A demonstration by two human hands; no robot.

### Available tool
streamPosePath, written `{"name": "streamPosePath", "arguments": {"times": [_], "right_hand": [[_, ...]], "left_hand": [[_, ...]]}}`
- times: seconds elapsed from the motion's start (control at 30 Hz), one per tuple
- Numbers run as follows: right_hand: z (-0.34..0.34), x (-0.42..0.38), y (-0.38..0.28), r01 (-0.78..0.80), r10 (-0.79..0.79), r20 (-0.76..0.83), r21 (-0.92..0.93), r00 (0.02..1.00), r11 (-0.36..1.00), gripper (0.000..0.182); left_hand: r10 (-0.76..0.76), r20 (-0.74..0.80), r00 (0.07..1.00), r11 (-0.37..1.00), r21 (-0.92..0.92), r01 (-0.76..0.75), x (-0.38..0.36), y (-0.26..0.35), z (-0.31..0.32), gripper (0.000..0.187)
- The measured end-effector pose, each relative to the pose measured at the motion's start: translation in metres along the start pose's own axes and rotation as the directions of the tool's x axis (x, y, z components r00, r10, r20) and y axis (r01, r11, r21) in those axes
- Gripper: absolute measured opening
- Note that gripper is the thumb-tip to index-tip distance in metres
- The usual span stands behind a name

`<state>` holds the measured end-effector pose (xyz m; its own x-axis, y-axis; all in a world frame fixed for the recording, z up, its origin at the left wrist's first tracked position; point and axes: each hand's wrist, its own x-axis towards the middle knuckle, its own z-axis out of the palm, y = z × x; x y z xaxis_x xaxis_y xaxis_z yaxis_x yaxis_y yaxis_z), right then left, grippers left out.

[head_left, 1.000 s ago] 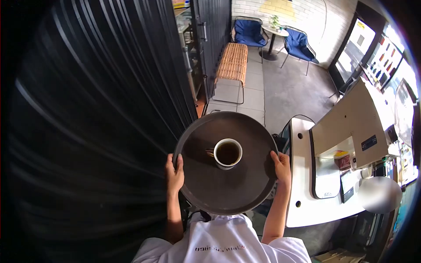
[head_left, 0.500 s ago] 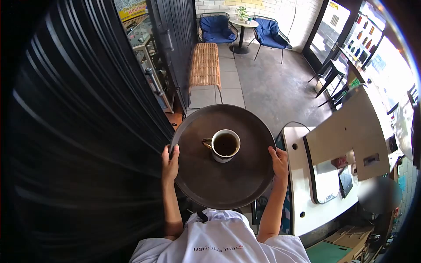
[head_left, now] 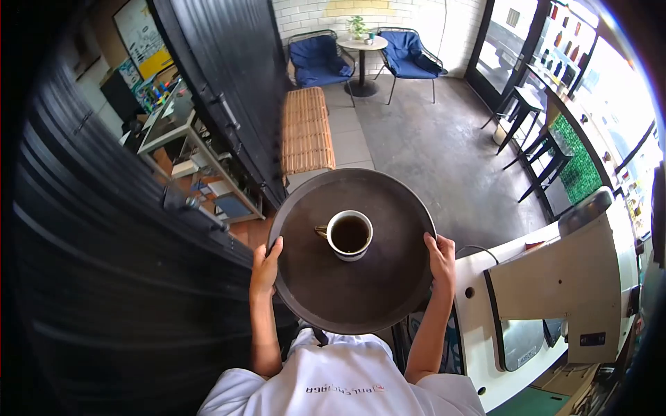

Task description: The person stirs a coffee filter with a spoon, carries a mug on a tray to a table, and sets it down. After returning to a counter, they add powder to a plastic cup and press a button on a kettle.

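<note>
Held out level in front of my chest is a round dark-brown serving tray (head_left: 354,298). A white cup (head_left: 349,256) of dark drink stands upright near the tray's middle, its gold handle pointing left. My left hand (head_left: 264,269) is closed on the tray's left rim, thumb on top. On the opposite rim my right hand (head_left: 440,260) grips in the same way, also with the thumb above. The fingers under the tray are mostly hidden. Neither hand touches the cup.
A dark corrugated wall (head_left: 104,291) runs close on my left, with a doorway showing shelves (head_left: 201,163). To the right stands a white counter (head_left: 479,333) with a cream-coloured machine (head_left: 555,277). Ahead are a wicker bench (head_left: 305,132), blue chairs (head_left: 316,59), a small round table (head_left: 362,43) and black stools (head_left: 548,156).
I have moved forward with the tray; the bench, chairs and table now appear nearer and further left. More of the left doorway and the stools shows. Both hands keep their grip.
</note>
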<state>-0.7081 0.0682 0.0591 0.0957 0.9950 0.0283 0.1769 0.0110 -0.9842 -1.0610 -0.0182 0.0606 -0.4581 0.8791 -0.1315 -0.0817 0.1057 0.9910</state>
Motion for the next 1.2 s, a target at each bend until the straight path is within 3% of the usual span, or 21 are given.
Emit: {"name": "streamPosePath", "arguments": {"times": [0.17, 0.23, 0.4, 0.5, 0.57, 0.67, 0.7, 0.83, 0.93, 1.0, 1.1, 1.2], "right_hand": [[0.004, 0.053, 0.013, -0.028, 0.029, -0.037, 0.028, 0.999, 0.999, 0.036], [0.007, 0.073, 0.008, -0.060, 0.062, -0.070, 0.038, 0.996, 0.997, 0.036], [0.013, 0.129, 0.017, -0.087, 0.090, -0.119, 0.029, 0.989, 0.996, 0.032], [0.029, 0.166, 0.019, 0.018, -0.004, -0.261, 0.053, 0.965, 0.998, 0.039], [0.033, 0.188, 0.015, 0.015, 0.007, -0.272, 0.078, 0.962, 0.997, 0.039], [0.039, 0.232, 0.018, 0.013, 0.021, -0.284, 0.117, 0.959, 0.993, 0.040], [0.042, 0.245, 0.019, 0.005, 0.021, -0.306, 0.085, 0.952, 0.996, 0.040], [0.048, 0.293, 0.013, -0.050, 0.053, -0.310, 0.018, 0.949, 0.999, 0.040], [0.049, 0.333, 0.013, -0.091, 0.094, -0.271, 0.024, 0.958, 0.996, 0.032], [0.050, 0.365, 0.023, -0.091, 0.096, -0.276, 0.032, 0.956, 0.995, 0.032], [0.046, 0.419, 0.031, -0.091, 0.098, -0.258, 0.042, 0.961, 0.995, 0.032], [0.042, 0.477, 0.034, -0.110, 0.126, -0.196, 0.088, 0.973, 0.990, 0.031]], "left_hand": [[-0.151, 0.005, 0.989, 0.981, -0.123, 0.150, 0.055, 0.026, 0.040, 0.020], [-0.196, 0.164, 0.967, 0.930, -0.280, 0.237, 0.079, 0.031, 0.052, 0.026], [-0.270, 0.273, 0.924, 0.865, -0.353, 0.357, 0.149, 0.030, 0.075, 0.032], [-0.325, 0.373, 0.869, 0.760, -0.444, 0.475, 0.204, 0.016, 0.096, 0.032], [-0.379, 0.551, 0.744, 0.536, -0.525, 0.661, 0.237, 0.000, 0.102, 0.030], [-0.309, 0.548, 0.777, 0.572, -0.545, 0.613, 0.274, 0.017, 0.129, 0.028], [-0.273, 0.620, 0.736, 0.513, -0.553, 0.656, 0.289, 0.018, 0.134, 0.028], [-0.289, 0.647, 0.706, 0.470, -0.547, 0.693, 0.345, 0.023, 0.157, 0.029], [-0.294, 0.562, 0.773, 0.546, -0.565, 0.619, 0.376, 0.030, 0.182, 0.031], [-0.267, 0.642, 0.719, 0.435, -0.585, 0.684, 0.399, 0.034, 0.201, 0.032], [-0.263, 0.597, 0.758, 0.494, -0.592, 0.637, 0.439, 0.021, 0.228, 0.034], [-0.286, 0.598, 0.749, 0.457, -0.602, 0.655, 0.481, 0.019, 0.260, 0.038]]}}
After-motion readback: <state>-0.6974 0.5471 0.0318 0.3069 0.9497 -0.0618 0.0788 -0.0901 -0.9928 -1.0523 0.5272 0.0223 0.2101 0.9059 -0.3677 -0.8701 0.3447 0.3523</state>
